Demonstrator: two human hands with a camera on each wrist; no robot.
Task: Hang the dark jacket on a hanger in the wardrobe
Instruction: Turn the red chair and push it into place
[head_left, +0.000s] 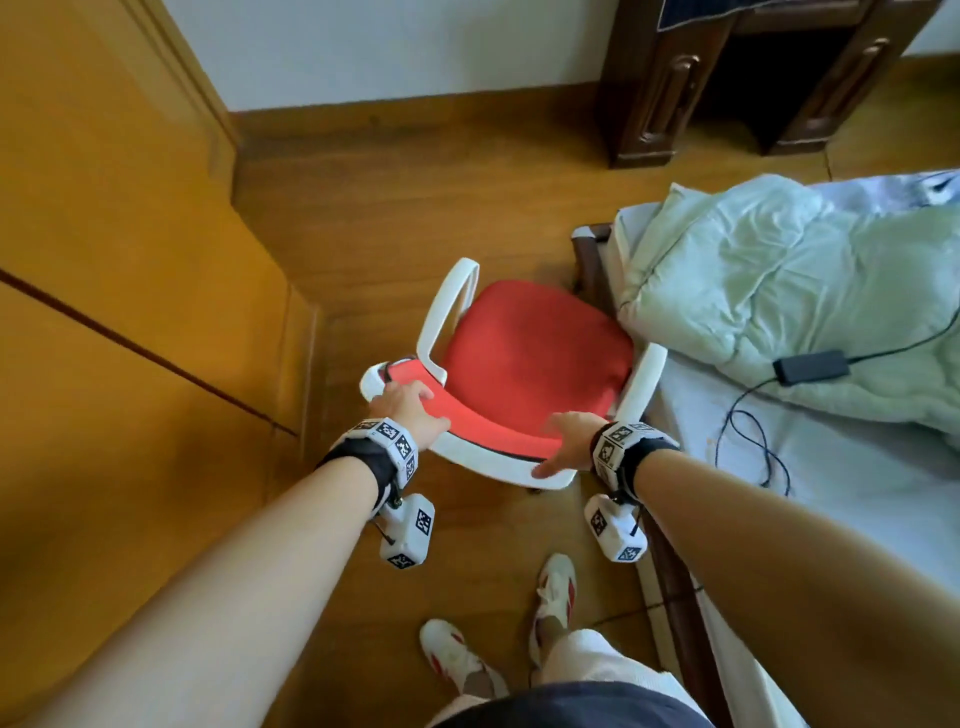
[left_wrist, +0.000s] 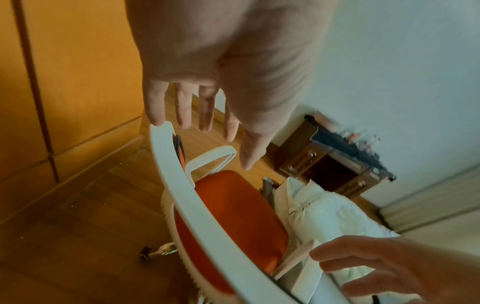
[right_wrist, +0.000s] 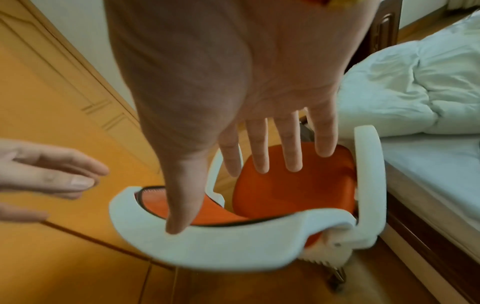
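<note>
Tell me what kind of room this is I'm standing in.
Most likely a bedroom. A bed with a rumpled pale green quilt stands on the right, a red and white desk chair sits on the wood floor beside it, and tall wooden wardrobe doors line the left side.

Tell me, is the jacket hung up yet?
Not yet. Nothing looks done: no dark jacket or hanger shows in any view, and the orange-brown wooden wardrobe doors are closed. Right now both hands, left hand and right hand, are open over the backrest of the white-framed chair with the red seat, holding nothing. Left: find the jacket, hang it, put it inside.
</note>
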